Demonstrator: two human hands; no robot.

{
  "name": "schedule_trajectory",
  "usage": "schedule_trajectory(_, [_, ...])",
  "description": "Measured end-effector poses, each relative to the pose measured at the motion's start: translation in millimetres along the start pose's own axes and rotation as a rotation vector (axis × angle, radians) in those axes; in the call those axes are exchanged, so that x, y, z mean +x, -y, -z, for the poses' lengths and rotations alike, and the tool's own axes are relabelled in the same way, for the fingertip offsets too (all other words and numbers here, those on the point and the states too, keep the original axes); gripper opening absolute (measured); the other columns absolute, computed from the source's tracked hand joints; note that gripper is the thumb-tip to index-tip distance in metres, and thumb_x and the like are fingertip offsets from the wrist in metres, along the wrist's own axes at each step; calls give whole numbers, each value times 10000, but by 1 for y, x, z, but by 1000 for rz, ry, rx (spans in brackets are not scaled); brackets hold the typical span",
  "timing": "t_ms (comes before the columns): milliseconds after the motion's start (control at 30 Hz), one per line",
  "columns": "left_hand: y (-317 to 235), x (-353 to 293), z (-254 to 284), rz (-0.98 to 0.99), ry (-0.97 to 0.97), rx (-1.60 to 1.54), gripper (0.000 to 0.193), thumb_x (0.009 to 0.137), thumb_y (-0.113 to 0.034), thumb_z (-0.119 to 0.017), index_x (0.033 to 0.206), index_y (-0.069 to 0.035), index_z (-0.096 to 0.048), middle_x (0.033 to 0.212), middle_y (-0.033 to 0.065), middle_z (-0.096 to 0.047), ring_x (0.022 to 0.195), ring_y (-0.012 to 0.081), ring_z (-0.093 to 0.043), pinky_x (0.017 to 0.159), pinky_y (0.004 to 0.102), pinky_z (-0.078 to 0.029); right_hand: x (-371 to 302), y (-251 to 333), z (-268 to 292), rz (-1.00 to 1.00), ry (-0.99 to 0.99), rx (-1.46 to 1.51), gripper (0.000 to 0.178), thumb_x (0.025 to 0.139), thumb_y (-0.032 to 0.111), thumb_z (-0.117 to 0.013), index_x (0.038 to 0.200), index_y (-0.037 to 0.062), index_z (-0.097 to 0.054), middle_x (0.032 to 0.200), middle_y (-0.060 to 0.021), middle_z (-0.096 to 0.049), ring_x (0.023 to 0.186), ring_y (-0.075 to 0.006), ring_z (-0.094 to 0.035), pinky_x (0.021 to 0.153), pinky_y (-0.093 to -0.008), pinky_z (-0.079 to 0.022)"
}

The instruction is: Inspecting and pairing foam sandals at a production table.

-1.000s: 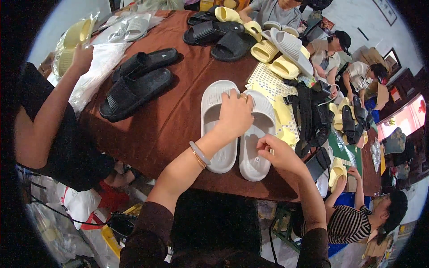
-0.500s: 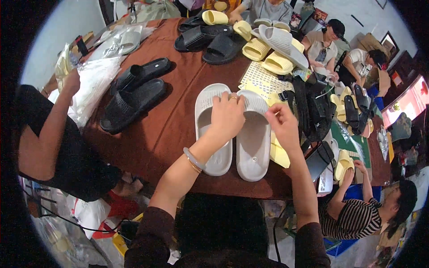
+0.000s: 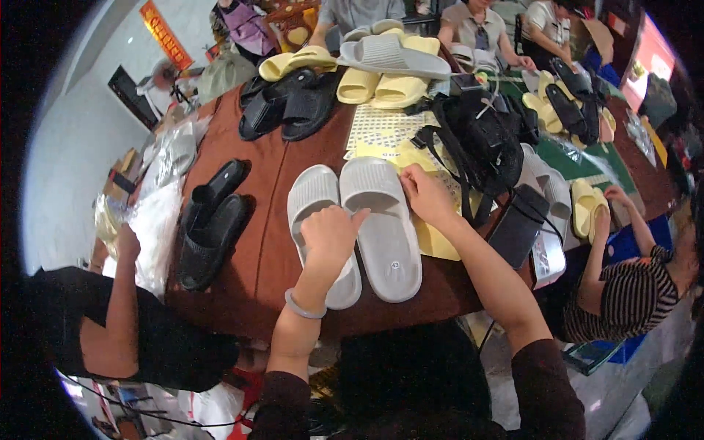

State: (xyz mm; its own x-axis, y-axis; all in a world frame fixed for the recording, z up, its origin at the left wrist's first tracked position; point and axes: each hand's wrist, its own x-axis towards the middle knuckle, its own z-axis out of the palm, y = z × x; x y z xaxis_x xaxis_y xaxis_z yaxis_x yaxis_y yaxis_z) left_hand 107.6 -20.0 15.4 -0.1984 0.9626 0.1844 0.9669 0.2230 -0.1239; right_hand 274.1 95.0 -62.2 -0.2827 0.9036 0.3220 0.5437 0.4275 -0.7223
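Two light grey slide slippers lie side by side in front of me, toes pointing away. My left hand (image 3: 328,233) is closed over the left slipper (image 3: 314,192), below its ribbed strap; the thumb sticks out toward the right one and the curled fingertips are hidden. On the right slipper (image 3: 374,246) a small round white sticker (image 3: 395,266) shows at the heel. At the outer side of its strap my right hand (image 3: 427,194) has thumb and fingers pinched together; what is between them cannot be made out. Just beyond lie yellow sticker sheets (image 3: 372,132).
Black slippers (image 3: 209,242) lie at left; more black ones (image 3: 308,111) and stacked yellow and grey slippers (image 3: 396,66) stand at the back. A black bag (image 3: 480,132) and a dark box (image 3: 518,224) are at right. Several people work around the table, one at left with plastic bags (image 3: 150,235).
The view has shifted. My left hand has moved back from the straps and curled, thumb outward. My right hand remains pinched beside the right slipper's strap. The slippers now sit slightly splayed.
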Motion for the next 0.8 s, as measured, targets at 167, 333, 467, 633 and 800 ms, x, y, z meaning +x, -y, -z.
schedule_trajectory(167, [20,14,-15,20,-12,-288,464,800,-404,-574,704,40,-668,688,242,-643,648,405,-642,648,477,-517,2,-2,-1,11,15,26,162,926,248,-500,1018,119,-535,840,-163,-657,782,-393,-623,665,-498,-471])
schedule_trajectory(333, [44,12,-11,64,55,-433,479,794,-431,-598,703,37,-650,713,243,-639,688,411,-637,631,477,-503,6,-5,0,-8,2,56,179,922,244,-499,1009,99,-556,865,-194,-653,810,-414,-614,695,-507,-467])
schedule_trajectory(467, [80,-5,-5,110,-66,-471,427,773,-385,-643,681,32,-619,687,238,-624,675,409,-630,629,488,-495,6,-8,-3,-30,27,28,202,904,219,-508,1034,84,-583,877,-213,-650,822,-427,-607,717,-521,-459])
schedule_trajectory(633, [157,7,33,263,-300,-153,423,758,-396,-620,734,25,-653,726,230,-638,712,413,-640,654,486,-507,7,6,4,-57,72,21,169,896,220,-528,990,92,-586,844,-185,-657,787,-396,-623,689,-495,-475])
schedule_trajectory(800, [238,44,38,367,-269,18,494,857,-497,-555,917,-14,-638,844,225,-663,793,415,-641,695,494,-498,6,7,4,-45,84,30,149,898,220,-536,972,99,-581,819,-167,-659,774,-380,-627,666,-478,-480])
